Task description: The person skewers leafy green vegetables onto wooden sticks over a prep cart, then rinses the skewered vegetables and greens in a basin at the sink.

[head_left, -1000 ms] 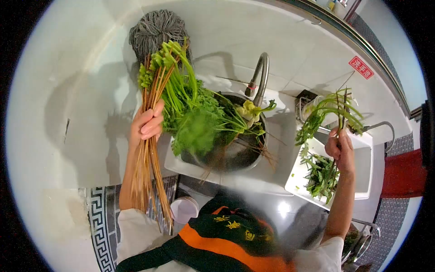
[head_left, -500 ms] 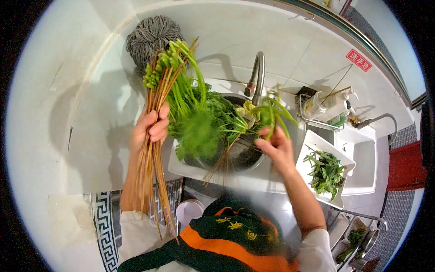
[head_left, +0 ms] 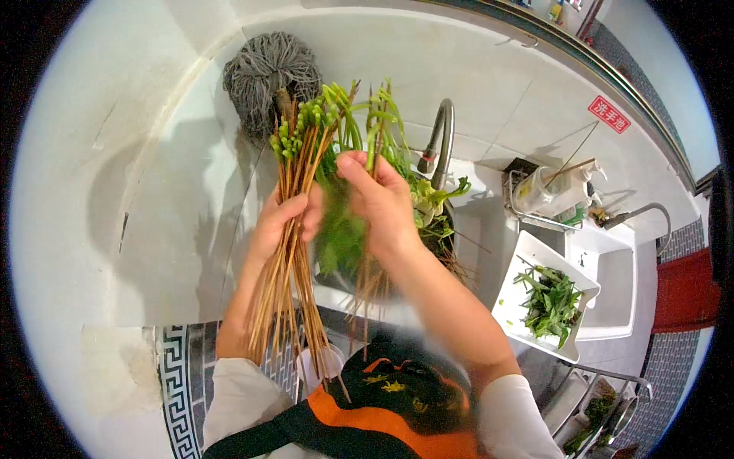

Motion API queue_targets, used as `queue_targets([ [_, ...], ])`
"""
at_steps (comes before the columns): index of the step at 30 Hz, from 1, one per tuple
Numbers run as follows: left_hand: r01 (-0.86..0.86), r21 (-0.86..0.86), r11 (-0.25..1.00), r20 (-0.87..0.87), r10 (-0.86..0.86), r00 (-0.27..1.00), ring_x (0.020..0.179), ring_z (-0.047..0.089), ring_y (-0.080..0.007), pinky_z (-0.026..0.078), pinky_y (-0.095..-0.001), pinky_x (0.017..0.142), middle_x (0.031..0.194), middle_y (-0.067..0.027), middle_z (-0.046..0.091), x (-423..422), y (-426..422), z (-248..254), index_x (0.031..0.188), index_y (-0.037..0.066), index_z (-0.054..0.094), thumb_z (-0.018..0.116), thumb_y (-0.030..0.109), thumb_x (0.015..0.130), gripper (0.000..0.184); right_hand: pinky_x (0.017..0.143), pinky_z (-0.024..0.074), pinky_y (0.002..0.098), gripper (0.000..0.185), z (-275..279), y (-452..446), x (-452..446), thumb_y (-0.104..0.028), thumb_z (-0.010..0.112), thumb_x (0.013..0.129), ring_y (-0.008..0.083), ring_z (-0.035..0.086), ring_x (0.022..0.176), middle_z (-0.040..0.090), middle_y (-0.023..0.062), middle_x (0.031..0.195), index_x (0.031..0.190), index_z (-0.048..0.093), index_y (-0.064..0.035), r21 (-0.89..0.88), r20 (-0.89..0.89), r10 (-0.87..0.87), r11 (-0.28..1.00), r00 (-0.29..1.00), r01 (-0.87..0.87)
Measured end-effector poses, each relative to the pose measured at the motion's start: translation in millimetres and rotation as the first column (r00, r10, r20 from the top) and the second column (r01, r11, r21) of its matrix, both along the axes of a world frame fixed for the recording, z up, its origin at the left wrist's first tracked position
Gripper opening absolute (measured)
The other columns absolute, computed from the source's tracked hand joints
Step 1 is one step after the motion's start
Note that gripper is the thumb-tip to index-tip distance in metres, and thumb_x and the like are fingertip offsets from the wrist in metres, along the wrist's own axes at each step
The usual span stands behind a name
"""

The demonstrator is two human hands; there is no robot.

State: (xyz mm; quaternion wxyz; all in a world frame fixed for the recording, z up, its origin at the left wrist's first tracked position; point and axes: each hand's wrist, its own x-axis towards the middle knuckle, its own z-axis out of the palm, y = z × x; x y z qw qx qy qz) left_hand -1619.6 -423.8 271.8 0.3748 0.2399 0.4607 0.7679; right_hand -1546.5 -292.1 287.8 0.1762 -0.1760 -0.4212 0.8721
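Note:
My left hand is closed around a thick bundle of brown skewers. Green stem ends are threaded near their upper tips, and leafy greens hang from them, partly blurred. Just right of it, my right hand pinches more skewers bearing long green stems, close beside the bundle and above the sink. Their exact number is hidden by the fingers. Behind my right forearm, other skewered greens lie in a dark round basin, mostly covered from view.
A curved faucet rises behind the basin. A grey mop head is against the left wall. To the right are a white tray of cut leaves, a wire rack of bottles and a second sink. A white bucket stands below.
My right hand has moved left from over the basin to beside the bundle, bringing skewered greens with it. My left hand has shifted slightly right, still gripping its bundle.

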Motion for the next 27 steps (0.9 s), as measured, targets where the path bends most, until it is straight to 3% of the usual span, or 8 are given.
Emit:
queue_targets([
  [2,0.006,-0.014,1.0,-0.032,-0.006,0.999,0.044,0.044,-0.0083,0.035,-0.0174,0.038,0.06,-0.0027,0.047,1,2,0,0.09,0.003,0.047,0.057,0.026,0.079,0.027,0.042,0.0268,0.0185,0.016,0,-6,-11,-0.018,0.064,0.076,0.0054,0.04,0.05,0.051,-0.0031,0.067,0.083,0.057,-0.0063,0.004,-0.025,-0.085,0.996,0.996,0.085],
  [6,-0.117,-0.014,0.993,-0.001,0.117,0.993,0.055,0.049,-0.009,0.038,-0.0189,0.042,0.071,-0.0031,0.051,8,7,-4,0.1,0.004,0.046,0.056,0.024,0.079,0.03,0.04,0.0371,0.0219,0.013,9,-8,-8,-0.013,0.063,0.077,0.0091,0.048,0.049,0.053,0.0016,0.061,0.078,0.056,-0.0024,-0.156,-0.001,0.099,0.983,0.995,-0.098],
  [11,-0.123,0.018,0.992,0.107,0.12,0.987,0.072,0.052,-0.0098,0.044,-0.0215,0.051,0.092,-0.0036,0.055,8,9,-7,0.115,0.005,0.043,0.056,0.021,0.079,0.041,0.043,0.0397,0.0226,0.012,-4,-7,-16,-0.012,0.062,0.077,0.0103,0.049,0.049,0.054,0.0029,0.061,0.076,0.056,-0.0011,-0.079,0.028,0.012,0.997,1.0,-0.01],
  [13,-0.189,-0.091,0.978,0.121,0.199,0.972,0.075,0.052,-0.0099,0.046,-0.0214,0.057,0.101,-0.0037,0.054,8,8,-7,0.117,0.005,0.042,0.058,0.019,0.076,0.046,0.048,0.0408,0.023,0.013,-7,-7,-17,-0.013,0.062,0.077,0.0104,0.05,0.05,0.056,0.0034,0.065,0.075,0.057,-0.0013,-0.023,-0.017,-0.054,0.998,0.998,0.054],
  [19,-0.21,-0.088,0.974,0.011,0.212,0.977,0.082,0.052,-0.0105,0.047,-0.0243,0.068,0.099,-0.0031,0.051,7,11,-5,0.114,0.004,0.044,0.061,0.013,0.067,0.05,0.049,0.0394,0.0226,0.015,-2,0,-12,-0.016,0.063,0.077,0.0095,0.05,0.055,0.056,0.002,0.069,0.077,0.057,-0.0019,-0.034,-0.083,0.081,0.996,0.993,-0.084],
  [22,-0.168,-0.066,0.984,0.076,0.173,0.982,0.087,0.053,-0.013,0.047,-0.0282,0.075,0.097,-0.0042,0.05,5,12,-8,0.113,0.003,0.044,0.06,0.011,0.066,0.05,0.047,0.0374,0.0229,0.017,-2,-7,-15,-0.018,0.063,0.077,0.0089,0.048,0.055,0.055,0.0003,0.071,0.08,0.055,-0.0026,-0.044,-0.089,-0.127,0.991,0.988,0.124],
  [25,-0.216,-0.018,0.976,0.114,0.217,0.969,0.092,0.053,-0.0166,0.045,-0.0318,0.082,0.1,-0.0059,0.05,13,17,-3,0.114,0.002,0.043,0.059,0.009,0.066,0.051,0.046,0.0362,0.0239,0.016,-15,1,-23,-0.016,0.062,0.077,0.0086,0.046,0.053,0.053,0.0004,0.071,0.081,0.052,-0.0042,-0.133,-0.004,-0.053,0.99,0.999,0.052],
  [27,-0.235,-0.078,0.969,0.117,0.243,0.963,0.083,0.053,-0.0152,0.046,-0.027,0.071,0.094,-0.0065,0.05,14,17,-4,0.113,0.003,0.044,0.059,0.01,0.066,0.05,0.046,0.0364,0.0241,0.014,-19,2,-24,-0.014,0.061,0.076,0.0085,0.046,0.053,0.052,0.0004,0.07,0.08,0.051,-0.0047,-0.145,-0.002,-0.05,0.988,0.999,0.049],
])
